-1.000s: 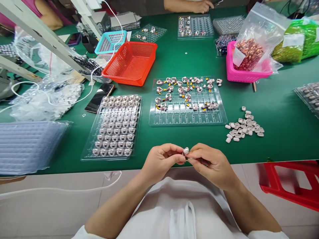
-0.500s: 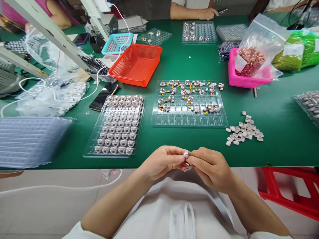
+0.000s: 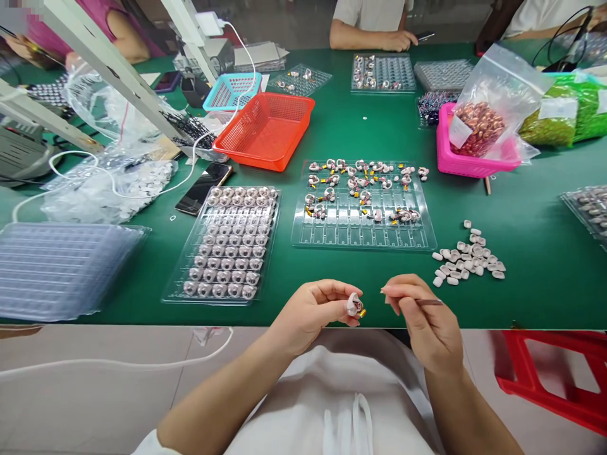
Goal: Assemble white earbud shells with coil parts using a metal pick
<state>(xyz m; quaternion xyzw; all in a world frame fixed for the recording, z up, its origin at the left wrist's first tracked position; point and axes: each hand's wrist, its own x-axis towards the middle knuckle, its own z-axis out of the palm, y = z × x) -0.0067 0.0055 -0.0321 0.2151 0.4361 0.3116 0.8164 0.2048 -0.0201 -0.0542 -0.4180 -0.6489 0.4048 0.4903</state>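
Observation:
My left hand (image 3: pixel 310 313) pinches a small white earbud part (image 3: pixel 353 304) between thumb and fingers, just over the table's front edge. A yellow tab and some dark wiring show on its right side. A short gap to the right, my right hand (image 3: pixel 422 316) is closed around a thin dark stick-like tool (image 3: pixel 429 302); its exact kind is unclear. In front of my hands lies a clear tray (image 3: pixel 365 237) with several similar white parts with yellow tabs. Small white caps (image 3: pixel 469 256) lie in a loose heap beyond my right hand.
To the left stand a filled tray of round silvery parts (image 3: pixel 225 246), a phone (image 3: pixel 203 188) and stacked clear trays (image 3: pixel 66 272). Farther back are a red basket (image 3: pixel 265 133) and a pink basket (image 3: pixel 477 165) holding a bag. Across the table, a person's hand (image 3: pixel 401 41) holds a phone.
My right hand has moved away from the earbud part, to the right, and the thin tool now shows in it. My left hand keeps the part, its yellow tab now visible.

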